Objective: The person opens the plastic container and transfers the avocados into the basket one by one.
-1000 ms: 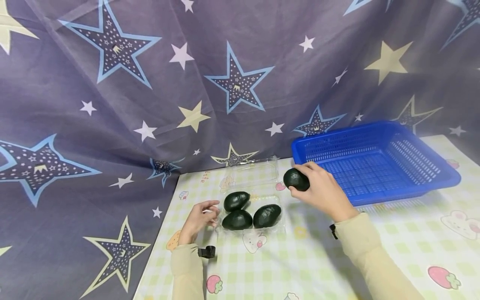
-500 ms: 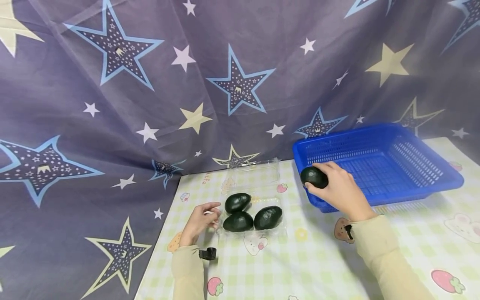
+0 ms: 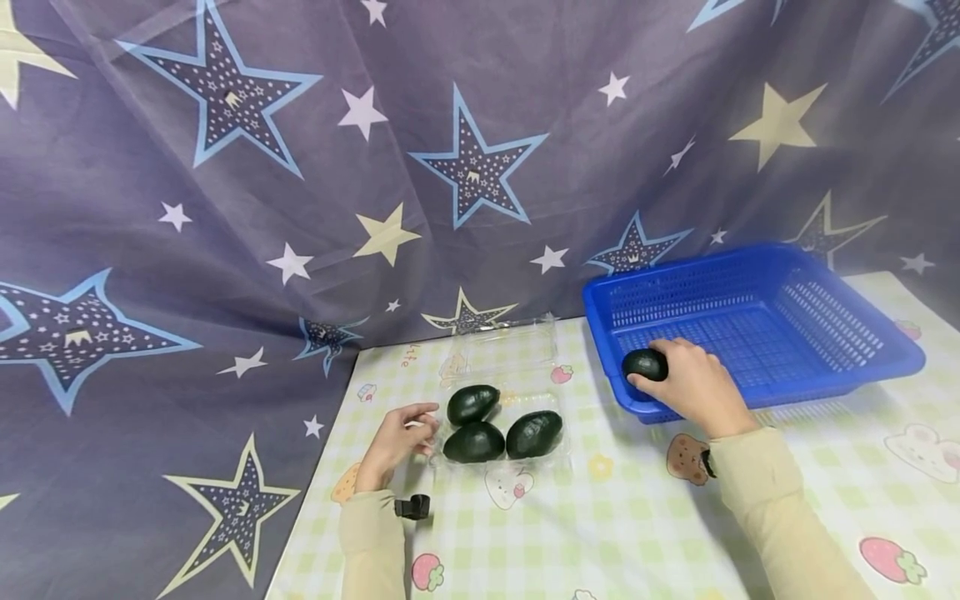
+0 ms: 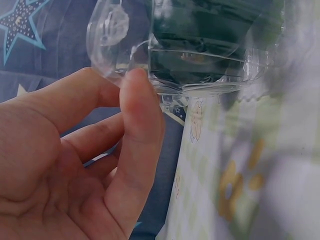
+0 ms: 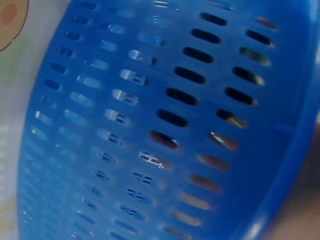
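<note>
My right hand grips a dark green avocado inside the left end of the blue plastic basket. The basket's slotted wall fills the right wrist view, hiding most of that hand. On the left, a clear plastic clamshell box lies with its lid folded back. Two avocados, one behind and one in front, sit in its left half, and another sits at the right. My left hand pinches the box's left edge between thumb and index finger.
A pale green checked tablecloth with cartoon prints covers the table. Behind it hangs a dark purple star-patterned curtain, close to the lid and the basket's far rim. Both wrists wear black straps, one with a small black mount.
The right hand has carried its avocado rightward from beside the clamshell box, over the basket's rim, and down into the basket. The left hand and the other avocados have stayed in place.
</note>
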Demonstrator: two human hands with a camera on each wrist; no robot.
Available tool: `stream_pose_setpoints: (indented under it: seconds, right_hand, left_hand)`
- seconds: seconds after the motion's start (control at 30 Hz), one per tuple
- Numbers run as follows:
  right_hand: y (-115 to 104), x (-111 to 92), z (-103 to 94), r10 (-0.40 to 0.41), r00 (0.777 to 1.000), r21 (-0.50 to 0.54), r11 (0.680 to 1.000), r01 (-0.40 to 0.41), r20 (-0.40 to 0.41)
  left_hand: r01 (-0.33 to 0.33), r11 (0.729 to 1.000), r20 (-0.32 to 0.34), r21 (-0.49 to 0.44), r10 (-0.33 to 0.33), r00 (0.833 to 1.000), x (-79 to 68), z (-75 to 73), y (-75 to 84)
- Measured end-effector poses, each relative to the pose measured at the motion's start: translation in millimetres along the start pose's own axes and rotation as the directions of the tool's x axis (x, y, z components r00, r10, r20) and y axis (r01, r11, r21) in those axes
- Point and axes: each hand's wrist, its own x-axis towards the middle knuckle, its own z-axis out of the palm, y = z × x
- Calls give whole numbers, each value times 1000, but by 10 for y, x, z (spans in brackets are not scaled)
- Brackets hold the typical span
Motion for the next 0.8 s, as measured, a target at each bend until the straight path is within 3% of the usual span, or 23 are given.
stream_pose_setpoints:
  seconds: [0.37,0.8]
  right_hand:
    - [87,61,52,77,992,-33,997,-74,104]
    - [72,101,14,160,961,-84,986,-145,225]
  left_hand:
    - [4,1000,-14,-29,-4,1000,-12,16,10]
    - [5,1000,-3,-30,-5,1000,9,7,-14]
